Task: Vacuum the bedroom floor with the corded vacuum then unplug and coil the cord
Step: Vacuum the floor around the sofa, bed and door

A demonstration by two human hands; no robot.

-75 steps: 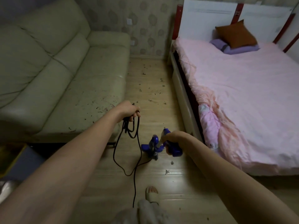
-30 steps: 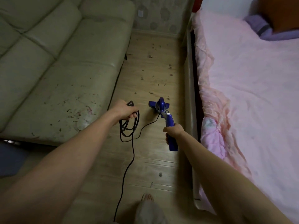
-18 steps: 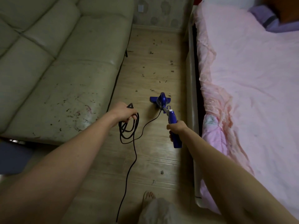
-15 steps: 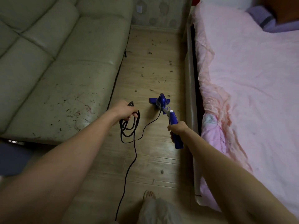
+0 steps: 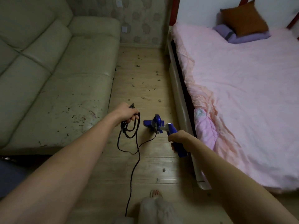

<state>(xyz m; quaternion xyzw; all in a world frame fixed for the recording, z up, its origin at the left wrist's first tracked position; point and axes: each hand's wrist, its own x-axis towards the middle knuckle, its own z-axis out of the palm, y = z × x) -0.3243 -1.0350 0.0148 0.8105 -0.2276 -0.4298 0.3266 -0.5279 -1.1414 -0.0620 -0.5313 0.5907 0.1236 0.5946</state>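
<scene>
Two hands busy, L hand (image 5: pixel 125 112) gripping looped cord (image 5: pixel 129 131), R hand (image 5: pixel 178 138) on blue plastic vacuum (image 5: pixel 163 128)

Your vacuum (image 5: pixel 157 125) is a small blue corded unit. Its flat floor head sits on the wooden floor (image 5: pixel 145 162) in the aisle, with the rounded motor body just above it. From there the blue handle slopes back and to the right, toward you, into your right hand (image 5: pixel 178 137), which grips it. The black cord (image 5: pixel 135 152) leaves the vacuum body, sags low toward the floor and rises to your left hand (image 5: pixel 127 113), which holds several hanging loops. One strand drops from there and trails near you, out of view at the bottom.
</scene>
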